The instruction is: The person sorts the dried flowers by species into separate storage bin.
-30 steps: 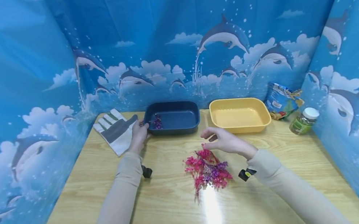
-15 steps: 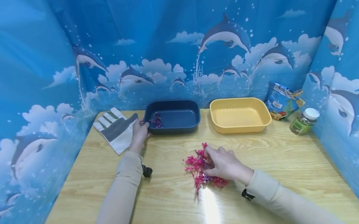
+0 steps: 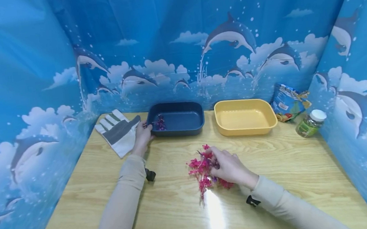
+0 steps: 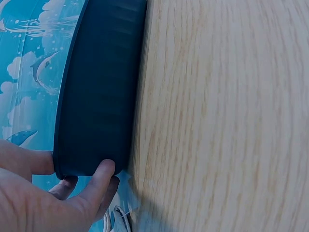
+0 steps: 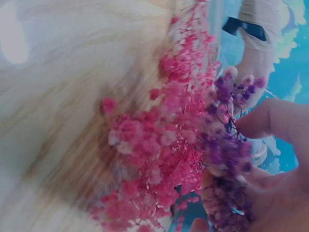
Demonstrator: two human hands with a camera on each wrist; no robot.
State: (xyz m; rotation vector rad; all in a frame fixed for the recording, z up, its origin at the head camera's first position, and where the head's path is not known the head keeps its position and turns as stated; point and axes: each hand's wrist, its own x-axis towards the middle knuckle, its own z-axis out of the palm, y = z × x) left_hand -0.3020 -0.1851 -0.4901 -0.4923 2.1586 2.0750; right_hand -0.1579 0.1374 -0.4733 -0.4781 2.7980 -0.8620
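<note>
Pink dried flowers (image 3: 198,165) lie in a loose bunch on the table. My right hand (image 3: 228,167) is over the right side of the bunch and pinches a sprig of purple dried flowers, whose purple blooms (image 5: 226,150) show between thumb and fingers in the right wrist view. My left hand (image 3: 143,136) grips the left end of a navy blue rectangular tub (image 3: 185,132), with fingertips on its outer wall (image 4: 99,96) in the left wrist view. A small purple sprig (image 3: 161,123) rests inside that tub, near its left end.
A yellow tub (image 3: 247,131) stands right of the navy one. Further right are a blue snack pouch (image 3: 286,103) and a white-lidded jar (image 3: 311,124). A white and grey work glove (image 3: 116,132) lies at the back left. A dolphin-print curtain (image 3: 168,37) surrounds the table.
My right hand has come down onto the bunch and taken hold of purple flowers, lifting them slightly among the pink ones. The left hand has stayed on the navy tub.
</note>
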